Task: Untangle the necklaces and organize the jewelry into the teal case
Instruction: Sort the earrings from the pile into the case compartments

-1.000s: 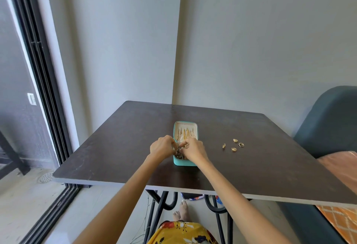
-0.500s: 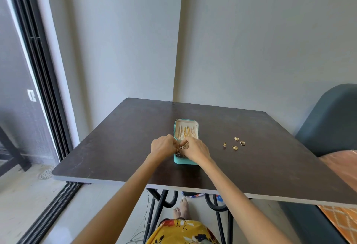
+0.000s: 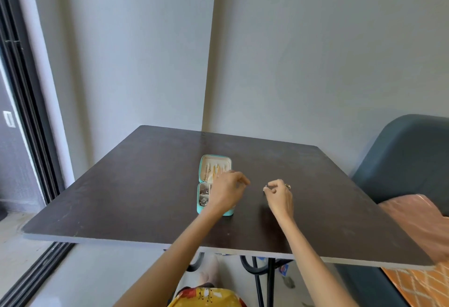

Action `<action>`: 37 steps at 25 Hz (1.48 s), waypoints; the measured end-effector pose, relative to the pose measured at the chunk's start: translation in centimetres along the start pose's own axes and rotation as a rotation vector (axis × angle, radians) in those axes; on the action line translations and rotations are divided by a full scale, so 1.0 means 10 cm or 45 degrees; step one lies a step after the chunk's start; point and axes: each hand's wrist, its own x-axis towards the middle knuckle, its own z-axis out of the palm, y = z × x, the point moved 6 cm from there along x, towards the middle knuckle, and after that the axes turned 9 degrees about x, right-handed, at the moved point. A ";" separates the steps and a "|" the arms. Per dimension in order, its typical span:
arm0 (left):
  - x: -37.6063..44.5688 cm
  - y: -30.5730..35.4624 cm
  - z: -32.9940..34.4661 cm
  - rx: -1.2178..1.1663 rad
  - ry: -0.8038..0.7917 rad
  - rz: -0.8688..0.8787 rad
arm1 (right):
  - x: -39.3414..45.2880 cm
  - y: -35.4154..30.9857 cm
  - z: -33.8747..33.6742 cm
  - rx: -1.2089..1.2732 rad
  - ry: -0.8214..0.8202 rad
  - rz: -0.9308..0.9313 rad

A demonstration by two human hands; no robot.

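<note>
- Teal case (image 3: 214, 211) lies open mid-table (image 3: 126, 200); gold chains in lid, small pcs in tray — most appears sorted.
- Left hand (image 3: 227, 192) over case, fingers loosely curled, apparently empty.
- Right hand (image 3: 279, 196) to the case's right, pinching something tiny; can't tell what.
- One ring (image 3: 288, 186) visible by right hand; likely a few pcs left.

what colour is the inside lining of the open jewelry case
Cream lining inside the teal case, seen in the head view.

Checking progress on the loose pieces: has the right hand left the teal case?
Yes. The right hand has moved rightward off the teal case, over bare table.
</note>
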 end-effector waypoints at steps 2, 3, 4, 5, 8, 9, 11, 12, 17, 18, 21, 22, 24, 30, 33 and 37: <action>0.01 0.23 0.33 -0.065 -0.084 0.014 | 0.09 0.09 -0.03 0.017 -0.012 0.014; 0.02 0.29 0.46 -0.089 -0.115 -0.002 | 0.13 0.10 -0.01 -0.009 -0.040 0.011; 0.04 0.33 0.56 -0.119 -0.128 -0.030 | 0.17 0.11 0.01 -0.049 -0.071 0.011; 0.07 0.32 0.62 -0.143 -0.126 -0.061 | 0.21 0.11 0.04 -0.092 -0.098 0.010; 0.18 0.27 0.69 -0.155 -0.118 -0.117 | 0.33 0.14 0.08 -0.172 -0.161 0.020; 0.22 0.25 0.69 -0.159 -0.120 -0.129 | 0.36 0.16 0.07 -0.153 -0.173 0.038; 0.29 0.19 0.67 -0.190 -0.123 -0.165 | 0.37 0.21 0.06 0.007 -0.184 0.107; 0.31 0.15 0.65 -0.218 -0.124 -0.197 | 0.35 0.23 0.07 0.149 -0.190 0.143; 0.34 0.03 0.58 -0.463 -0.131 -0.338 | 0.14 0.12 0.30 0.978 -0.430 0.324; 0.33 0.01 0.57 -0.560 -0.150 -0.353 | 0.10 0.08 0.34 1.018 -0.468 0.315; 0.26 -0.12 0.47 -0.744 -0.207 -0.375 | 0.05 -0.07 0.36 0.618 -0.435 0.007; 0.25 -0.17 0.42 -0.751 -0.215 -0.369 | 0.04 -0.14 0.35 0.451 -0.396 -0.146; 0.22 -0.26 0.27 -0.671 -0.212 -0.328 | 0.00 -0.34 0.37 0.267 -0.340 -0.425; 0.23 -0.50 -0.06 -0.490 -0.212 -0.269 | -0.14 -0.68 0.53 0.040 -0.356 -0.755; 0.20 -0.63 -0.08 -0.469 -0.216 -0.337 | -0.23 -0.78 0.60 -0.306 -0.377 -0.990; 0.16 -0.78 -0.04 -0.495 -0.222 -0.454 | -0.28 -0.75 0.66 -0.438 -0.527 -1.148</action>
